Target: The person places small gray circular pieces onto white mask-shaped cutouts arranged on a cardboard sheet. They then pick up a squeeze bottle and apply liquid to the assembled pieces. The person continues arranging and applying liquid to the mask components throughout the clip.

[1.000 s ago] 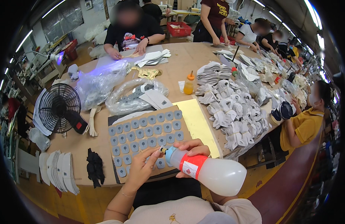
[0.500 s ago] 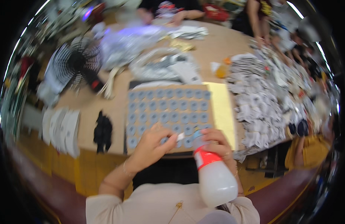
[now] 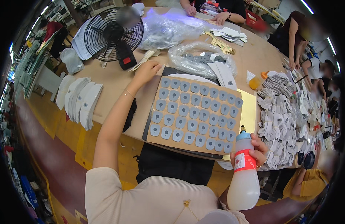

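Note:
My right hand (image 3: 259, 150) is wrapped round a translucent white squeeze bottle (image 3: 244, 190) with a red label, a light blue collar and a narrow dark nozzle pointing up. It is beside the near right corner of a brown cardboard sheet (image 3: 153, 140). On that sheet lie rows of small grey-blue rounded pieces (image 3: 194, 112), each with a dark mark. Stretched across to the sheet's far left corner, my left hand (image 3: 147, 71) has its fingers bent together; whatever they may hold is hidden. Just beyond it lie pale fabric strips (image 3: 145, 59).
A black fan (image 3: 113, 34) stands far left beside clear plastic bags (image 3: 168, 31). White cut pieces (image 3: 82, 100) are stacked left, bundled pieces (image 3: 279, 112) right. A small orange bottle (image 3: 259, 80) stands near a yellow sheet (image 3: 248, 108). Co-workers are around the table.
My left hand has moved from beside the bottle's nozzle, where it pinched a small white thing, to the sheet's far left corner. The bottle has shifted right and stands more upright.

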A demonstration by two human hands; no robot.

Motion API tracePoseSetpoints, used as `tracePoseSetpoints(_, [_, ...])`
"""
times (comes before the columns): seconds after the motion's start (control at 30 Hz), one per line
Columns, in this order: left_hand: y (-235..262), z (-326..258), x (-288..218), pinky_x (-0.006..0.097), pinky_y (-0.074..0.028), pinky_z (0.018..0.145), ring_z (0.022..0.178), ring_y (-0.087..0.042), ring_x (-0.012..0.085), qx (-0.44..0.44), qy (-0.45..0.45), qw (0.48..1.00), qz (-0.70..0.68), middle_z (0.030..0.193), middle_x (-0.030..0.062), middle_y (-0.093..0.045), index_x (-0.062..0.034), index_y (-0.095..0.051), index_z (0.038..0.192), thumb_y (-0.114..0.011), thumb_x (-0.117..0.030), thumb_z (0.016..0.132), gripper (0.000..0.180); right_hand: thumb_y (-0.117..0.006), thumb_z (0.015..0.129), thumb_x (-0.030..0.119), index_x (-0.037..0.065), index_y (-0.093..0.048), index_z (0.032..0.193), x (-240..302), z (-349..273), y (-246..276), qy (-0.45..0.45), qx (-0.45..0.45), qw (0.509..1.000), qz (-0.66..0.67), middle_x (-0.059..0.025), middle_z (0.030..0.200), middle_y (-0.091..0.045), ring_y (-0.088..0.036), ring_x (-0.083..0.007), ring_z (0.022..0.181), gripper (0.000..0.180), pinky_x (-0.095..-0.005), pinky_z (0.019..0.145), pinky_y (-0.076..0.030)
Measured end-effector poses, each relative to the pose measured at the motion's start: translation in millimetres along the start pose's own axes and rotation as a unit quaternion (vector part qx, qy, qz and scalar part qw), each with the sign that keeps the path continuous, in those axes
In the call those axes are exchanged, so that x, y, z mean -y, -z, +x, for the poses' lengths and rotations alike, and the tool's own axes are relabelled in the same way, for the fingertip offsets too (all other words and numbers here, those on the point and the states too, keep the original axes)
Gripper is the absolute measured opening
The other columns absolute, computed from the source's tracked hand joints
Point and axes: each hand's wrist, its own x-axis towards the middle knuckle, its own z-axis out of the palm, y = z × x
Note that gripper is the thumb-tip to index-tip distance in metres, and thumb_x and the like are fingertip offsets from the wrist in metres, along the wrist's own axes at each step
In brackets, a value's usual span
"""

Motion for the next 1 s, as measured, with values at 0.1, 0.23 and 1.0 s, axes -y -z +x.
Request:
tracePoseSetpoints(0.1, [-5,13,10,0.031,-0.043,0.062,0.067,-0.054,0.0155,0.106,0.157,0.976,-0.11,0.071,0.0065,-0.057,0.0039,-0.064,0.087,-0.055,-0.023,0.096,0.03,-0.082,0.073,0.014,0.017,-0.041,0.114,-4,-9,5,-0.022,-0.004,1.0,0.011,-0.0119,0.12,-0.046,-0.051,-0.0344,0.12,0.058,-0.0479,0.102,-0.044])
tracePoseSetpoints(0.23, [-14,21,17,0.034,-0.045,0.065,0.07,-0.057,0.0204,0.142,0.134,0.978,-0.07,0.073,0.0101,-0.059,0.0039,-0.061,0.086,-0.052,-0.023,0.097,0.03,-0.083,0.071,0.013,0.017,-0.041,0.114,-8,-19,16,-0.072,-0.003,0.996,0.046,-0.0115,0.12,-0.045,-0.05,-0.0344,0.122,0.061,-0.046,0.102,-0.044])
tracePoseSetpoints(1.0, [-19,20,-5,0.045,-0.045,0.078,0.093,-0.06,0.0371,0.107,0.004,0.976,0.189,0.095,0.02,-0.062,-0.0024,-0.053,0.096,-0.057,-0.026,0.093,0.024,-0.085,0.069,0.011,0.017,-0.041,0.115,-10,-26,19,-0.126,-0.029,0.989,0.066,-0.0112,0.12,-0.045,-0.052,-0.0343,0.121,0.063,-0.044,0.1,-0.046])
